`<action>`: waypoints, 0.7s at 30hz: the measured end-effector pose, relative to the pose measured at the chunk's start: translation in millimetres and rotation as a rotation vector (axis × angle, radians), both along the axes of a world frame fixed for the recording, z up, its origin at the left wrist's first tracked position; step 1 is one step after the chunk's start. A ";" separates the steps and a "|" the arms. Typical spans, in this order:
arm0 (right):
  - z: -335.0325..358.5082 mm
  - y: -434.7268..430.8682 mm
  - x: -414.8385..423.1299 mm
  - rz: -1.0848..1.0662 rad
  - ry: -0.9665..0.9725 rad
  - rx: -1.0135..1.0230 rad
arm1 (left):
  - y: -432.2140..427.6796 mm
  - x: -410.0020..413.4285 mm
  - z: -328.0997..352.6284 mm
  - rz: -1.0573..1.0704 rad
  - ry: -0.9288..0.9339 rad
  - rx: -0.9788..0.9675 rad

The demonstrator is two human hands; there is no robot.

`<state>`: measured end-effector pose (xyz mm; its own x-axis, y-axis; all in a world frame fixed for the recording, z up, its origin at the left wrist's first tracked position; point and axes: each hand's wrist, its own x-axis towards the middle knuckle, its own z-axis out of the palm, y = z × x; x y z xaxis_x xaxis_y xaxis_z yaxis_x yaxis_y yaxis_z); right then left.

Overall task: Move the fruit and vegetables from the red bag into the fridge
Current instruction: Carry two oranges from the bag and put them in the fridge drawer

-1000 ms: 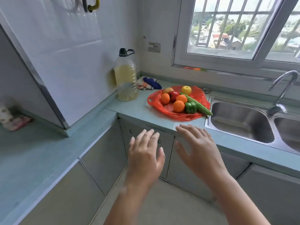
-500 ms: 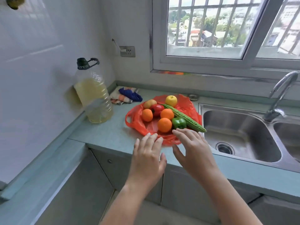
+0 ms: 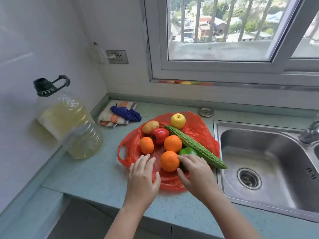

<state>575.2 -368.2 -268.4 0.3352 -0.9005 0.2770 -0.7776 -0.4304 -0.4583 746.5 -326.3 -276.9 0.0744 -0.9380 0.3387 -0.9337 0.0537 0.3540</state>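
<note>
Right hand over half-hidden green pepper

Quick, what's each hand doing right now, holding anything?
Left hand: open, flat over the near edge of the red bag, holding nothing.
Right hand: open, fingers reaching over the green pepper, nothing gripped yet.

Close head view down onto countertop

Left hand and right hand side by side, palms down, fingers loosely extended.
</note>
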 end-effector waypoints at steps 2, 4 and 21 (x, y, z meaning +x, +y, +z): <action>-9.5 -10.5 5.6 -0.014 -0.022 0.043 | -13.8 9.2 -8.1 0.005 0.029 0.029; -16.0 -18.9 10.9 -0.047 -0.042 0.078 | -27.7 17.2 -15.7 0.002 0.046 0.055; -53.2 -75.9 80.6 -0.494 -0.092 0.233 | -141.4 77.9 -68.1 -0.194 0.057 0.204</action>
<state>655.8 -444.1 -321.6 -0.1589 -0.9855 0.0598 -0.8135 0.0964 -0.5735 824.4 -467.7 -345.0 -0.1000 -0.9848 0.1418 -0.8913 0.1520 0.4272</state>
